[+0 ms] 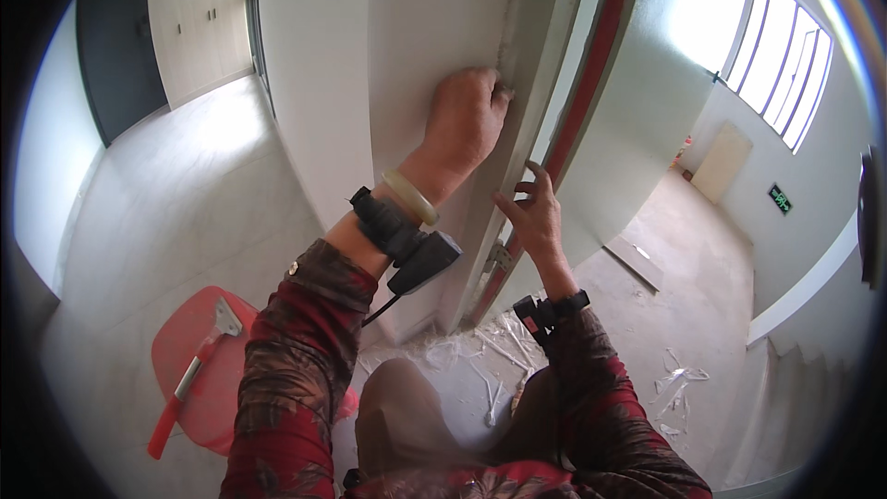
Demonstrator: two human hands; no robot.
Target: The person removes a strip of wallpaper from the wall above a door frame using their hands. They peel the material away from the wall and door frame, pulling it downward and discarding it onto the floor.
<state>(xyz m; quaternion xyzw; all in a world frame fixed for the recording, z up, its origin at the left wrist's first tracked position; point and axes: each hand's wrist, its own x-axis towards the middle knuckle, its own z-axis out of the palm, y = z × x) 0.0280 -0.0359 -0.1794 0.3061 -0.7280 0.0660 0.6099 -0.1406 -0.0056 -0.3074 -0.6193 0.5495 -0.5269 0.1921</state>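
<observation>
My left hand point(466, 116) is against the white wall point(433, 21), its fingers curled and its fingertips at the rough seam point(509, 21) beside the door frame point(537, 48). Whether something small is pinched there is hidden. Lower and to the right, my right hand point(539, 218) has its thumb and fingers apart, close to the frame and the red strip point(601, 62) along the door's edge. No object shows in it. Below that hand, a metal hinge point(497, 258) joins the frame and the door point(624, 138), which stands ajar.
On a red plastic stool point(208, 388) at my left lies a scraper with a red handle point(186, 381). Stringy white scraps point(499, 353) litter the floor by the frame. Beyond the door are a flat board point(634, 263), more plastic scraps point(679, 381) and a leaning panel point(722, 163).
</observation>
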